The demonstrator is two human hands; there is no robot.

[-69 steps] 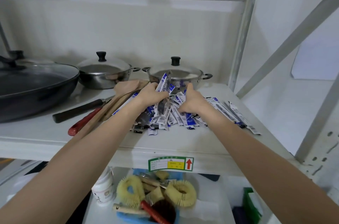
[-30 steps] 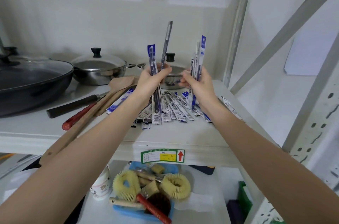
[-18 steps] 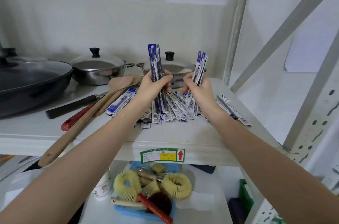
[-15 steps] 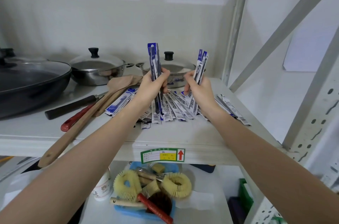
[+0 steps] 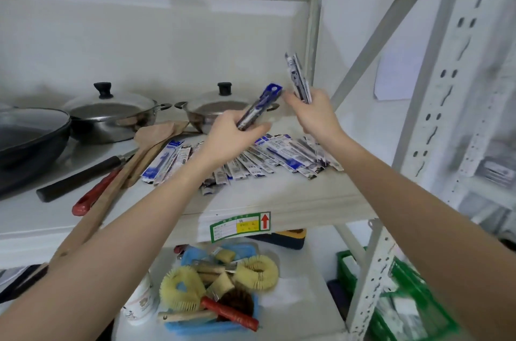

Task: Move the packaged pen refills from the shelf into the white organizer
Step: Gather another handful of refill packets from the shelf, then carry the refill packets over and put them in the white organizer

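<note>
A heap of blue-and-white packaged pen refills [image 5: 268,157] lies spread across the white metal shelf [image 5: 279,195]. My left hand [image 5: 231,135] is shut on a bundle of refills [image 5: 258,106] that tilts up and to the right above the heap. My right hand [image 5: 312,114] is shut on a second bundle [image 5: 298,78] held nearly upright, close to the shelf's right post. The two hands are a short way apart. No white organizer is in view.
Two lidded steel pots [image 5: 111,114] [image 5: 220,108] stand at the back, a dark pan [image 5: 30,136] at left. Wooden spatulas [image 5: 150,145] and a red-handled tool [image 5: 95,195] lie left of the heap. Below sit a blue tray of brushes [image 5: 212,296] and green baskets [image 5: 405,298]. A perforated rack post [image 5: 446,89] rises at right.
Both hands lifted bundles off the heap and have now shifted right. The left bundle has tipped from upright to slanting right; the right bundle has risen higher. The view has swung rightward.
</note>
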